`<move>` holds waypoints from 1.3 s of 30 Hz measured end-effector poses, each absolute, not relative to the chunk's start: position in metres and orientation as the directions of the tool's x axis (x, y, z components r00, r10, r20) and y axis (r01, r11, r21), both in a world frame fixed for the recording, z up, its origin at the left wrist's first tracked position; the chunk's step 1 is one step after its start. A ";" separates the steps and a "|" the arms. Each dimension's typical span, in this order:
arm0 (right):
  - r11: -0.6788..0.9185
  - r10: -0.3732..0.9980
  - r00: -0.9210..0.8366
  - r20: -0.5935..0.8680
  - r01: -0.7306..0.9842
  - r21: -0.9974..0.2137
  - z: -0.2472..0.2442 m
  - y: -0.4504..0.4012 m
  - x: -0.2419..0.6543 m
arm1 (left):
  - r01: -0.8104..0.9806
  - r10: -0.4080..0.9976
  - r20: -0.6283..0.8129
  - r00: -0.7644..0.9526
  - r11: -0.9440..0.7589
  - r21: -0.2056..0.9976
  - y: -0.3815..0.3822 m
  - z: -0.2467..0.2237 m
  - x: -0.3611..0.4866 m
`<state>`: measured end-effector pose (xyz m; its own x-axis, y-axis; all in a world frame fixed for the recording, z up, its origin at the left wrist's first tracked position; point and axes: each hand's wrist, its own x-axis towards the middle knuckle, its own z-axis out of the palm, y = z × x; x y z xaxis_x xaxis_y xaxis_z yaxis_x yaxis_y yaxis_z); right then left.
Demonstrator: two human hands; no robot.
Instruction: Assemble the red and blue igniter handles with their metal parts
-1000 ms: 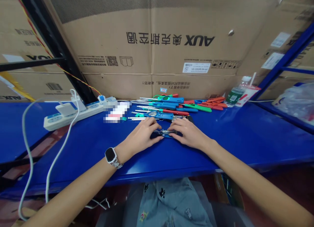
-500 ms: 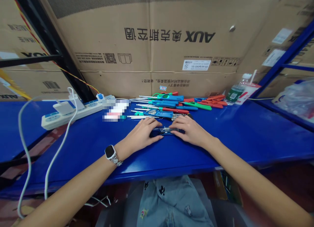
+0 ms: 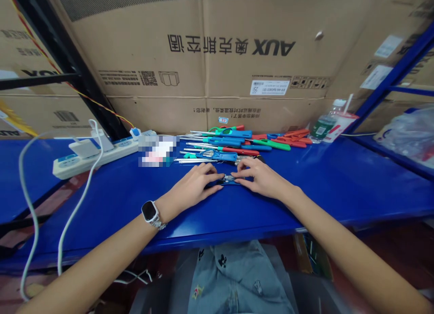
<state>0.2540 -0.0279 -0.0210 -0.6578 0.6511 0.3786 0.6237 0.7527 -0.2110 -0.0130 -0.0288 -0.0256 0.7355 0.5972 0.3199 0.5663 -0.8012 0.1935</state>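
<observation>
My left hand [image 3: 198, 183] and my right hand [image 3: 259, 177] meet over the blue table [image 3: 210, 219], each with thumb and fingers pinched on one end of a small blue lighter part [image 3: 229, 179]. Clear and metallic pieces show in its middle; the fingers hide its ends. Just behind the hands lies a pile of long-nosed lighters [image 3: 233, 141] with blue, red and green handles and metal tubes pointing left. A cluster of red handle pieces [image 3: 294, 137] lies to the right of the pile.
At the left is a white power strip [image 3: 101, 156] with plugged-in chargers and a white cable [image 3: 76, 214]. A bottle [image 3: 320, 127] and a cup [image 3: 341, 124] stand at the back right. Behind the table rises a large cardboard box [image 3: 210, 74]. A blurred-out item [image 3: 158, 151] lies left of the pile.
The view has shifted slightly. The fingertips of both hands have moved a little on the blue part, and more of its middle shows between them.
</observation>
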 end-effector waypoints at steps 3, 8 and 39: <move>0.759 0.642 -0.665 0.383 0.622 -0.194 -0.020 -0.028 0.254 | 0.575 0.591 0.320 0.741 -0.804 0.153 -0.030 -0.025 -0.013; 0.762 0.630 -0.687 0.363 0.636 -0.120 -0.017 -0.031 0.251 | 0.596 0.583 0.305 0.753 -0.801 0.058 -0.031 -0.024 -0.011; 0.679 0.719 -0.598 0.353 0.713 -0.175 -0.019 -0.043 0.245 | 0.612 0.667 0.278 0.692 -0.745 0.265 -0.028 -0.026 -0.008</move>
<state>0.2450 -0.0434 -0.0187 -0.5980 0.7195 0.3533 0.7131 0.6788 -0.1753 -0.0076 -0.0280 -0.0257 0.6916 0.6666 0.2781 0.6118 -0.7453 0.2652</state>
